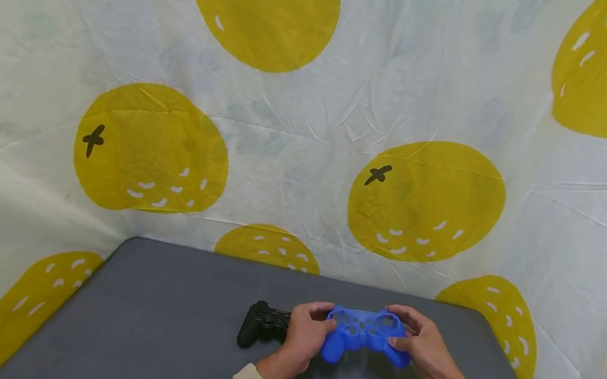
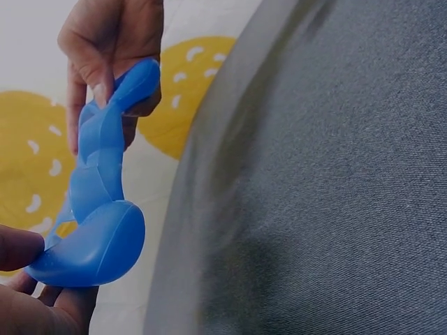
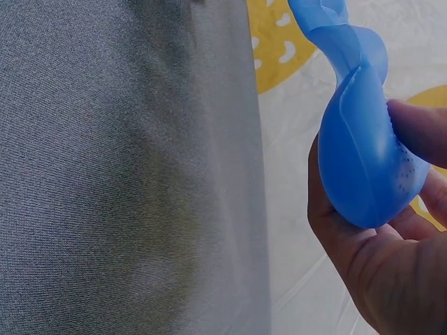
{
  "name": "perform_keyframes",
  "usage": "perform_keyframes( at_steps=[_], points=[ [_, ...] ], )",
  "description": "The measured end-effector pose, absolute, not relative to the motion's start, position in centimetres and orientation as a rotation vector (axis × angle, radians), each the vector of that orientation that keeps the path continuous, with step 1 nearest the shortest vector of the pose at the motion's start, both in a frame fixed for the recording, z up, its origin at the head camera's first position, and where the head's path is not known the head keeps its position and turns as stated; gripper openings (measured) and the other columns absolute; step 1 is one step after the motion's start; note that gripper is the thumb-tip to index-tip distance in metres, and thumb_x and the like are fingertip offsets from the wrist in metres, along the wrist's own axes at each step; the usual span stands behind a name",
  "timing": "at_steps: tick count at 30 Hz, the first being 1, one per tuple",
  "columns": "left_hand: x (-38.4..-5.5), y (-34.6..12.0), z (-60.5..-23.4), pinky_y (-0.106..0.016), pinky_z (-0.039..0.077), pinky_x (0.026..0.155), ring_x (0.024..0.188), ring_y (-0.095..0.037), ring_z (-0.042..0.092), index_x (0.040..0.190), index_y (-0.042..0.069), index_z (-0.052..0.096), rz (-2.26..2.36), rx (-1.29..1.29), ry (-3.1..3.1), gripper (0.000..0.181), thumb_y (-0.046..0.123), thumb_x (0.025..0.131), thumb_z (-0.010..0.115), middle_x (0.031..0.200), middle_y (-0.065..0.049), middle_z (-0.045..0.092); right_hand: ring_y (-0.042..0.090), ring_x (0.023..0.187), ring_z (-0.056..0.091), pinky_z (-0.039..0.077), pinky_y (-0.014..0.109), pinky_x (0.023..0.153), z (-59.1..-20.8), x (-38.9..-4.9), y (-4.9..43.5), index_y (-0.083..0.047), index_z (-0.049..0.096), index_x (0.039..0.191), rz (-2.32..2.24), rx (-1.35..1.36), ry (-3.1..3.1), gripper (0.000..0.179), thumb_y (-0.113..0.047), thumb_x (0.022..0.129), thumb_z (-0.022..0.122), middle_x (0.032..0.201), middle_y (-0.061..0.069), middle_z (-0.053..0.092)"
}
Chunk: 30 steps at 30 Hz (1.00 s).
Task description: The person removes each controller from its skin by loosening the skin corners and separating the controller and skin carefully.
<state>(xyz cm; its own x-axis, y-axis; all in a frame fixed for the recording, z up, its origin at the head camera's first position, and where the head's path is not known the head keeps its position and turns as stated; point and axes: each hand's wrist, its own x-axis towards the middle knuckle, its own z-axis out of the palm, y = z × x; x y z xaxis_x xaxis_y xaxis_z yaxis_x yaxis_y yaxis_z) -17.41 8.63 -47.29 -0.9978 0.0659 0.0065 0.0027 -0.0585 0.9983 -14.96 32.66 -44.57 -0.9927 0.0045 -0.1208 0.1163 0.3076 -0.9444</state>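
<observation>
A blue silicone controller cover (image 1: 355,338), with open holes in its face, is held up above the grey table between both hands. My left hand (image 1: 306,335) grips its left end, thumb on the front and fingers behind. At the other end my right hand (image 1: 426,347) pinches the right grip between thumb and fingers. In the right wrist view the rounded grip of the cover (image 3: 363,153) shows small dots beside the thumb. A black game controller (image 1: 264,324) lies on the table just left of my left hand, which hides its right part.
The grey cloth-covered table (image 1: 173,327) runs back to a white curtain (image 1: 289,168) printed with yellow fruit shapes. Dark wrist-worn devices sit at both cuffs, low over the table.
</observation>
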Motion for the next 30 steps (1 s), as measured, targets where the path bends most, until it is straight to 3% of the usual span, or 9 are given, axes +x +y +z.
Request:
perform_keyframes(
  at_steps=[11, 22, 30],
  points=[
    [-17.8, 9.0, -47.7, -0.041, 0.061, 0.089, 0.095, -0.017, 0.07, 0.115, -0.003, 0.076, 2.255, 0.11, 2.135, 0.028, -0.004, 0.087, 0.075, 0.109, -0.017, 0.077, 0.048, 0.139, 0.05, 0.058, 0.028, 0.087, -44.9, -15.3, 32.9, 0.006, 0.048, 0.149, -1.757, 0.138, 2.498, 0.063, 0.012, 0.089, 0.066, 0.155, 0.032, 0.045],
    [-17.8, 9.6, -48.6, -0.04, 0.061, 0.088, 0.095, -0.019, 0.071, 0.115, -0.004, 0.077, 2.26, 0.129, 2.144, 0.029, -0.006, 0.085, 0.074, 0.111, -0.022, 0.076, 0.039, 0.131, 0.057, 0.056, 0.026, 0.084, -45.8, -15.2, 33.5, 0.007, 0.049, 0.148, -1.763, 0.157, 2.492, 0.063, 0.012, 0.088, 0.066, 0.153, 0.032, 0.047],
    [-17.9, 9.7, -48.6, -0.04, 0.061, 0.088, 0.096, -0.019, 0.07, 0.115, -0.004, 0.076, 2.251, 0.127, 2.156, 0.03, -0.007, 0.085, 0.073, 0.111, -0.022, 0.076, 0.043, 0.134, 0.054, 0.056, 0.026, 0.085, -46.1, -15.4, 33.6, 0.008, 0.048, 0.148, -1.76, 0.156, 2.493, 0.063, 0.013, 0.088, 0.066, 0.153, 0.033, 0.047]
  ],
)
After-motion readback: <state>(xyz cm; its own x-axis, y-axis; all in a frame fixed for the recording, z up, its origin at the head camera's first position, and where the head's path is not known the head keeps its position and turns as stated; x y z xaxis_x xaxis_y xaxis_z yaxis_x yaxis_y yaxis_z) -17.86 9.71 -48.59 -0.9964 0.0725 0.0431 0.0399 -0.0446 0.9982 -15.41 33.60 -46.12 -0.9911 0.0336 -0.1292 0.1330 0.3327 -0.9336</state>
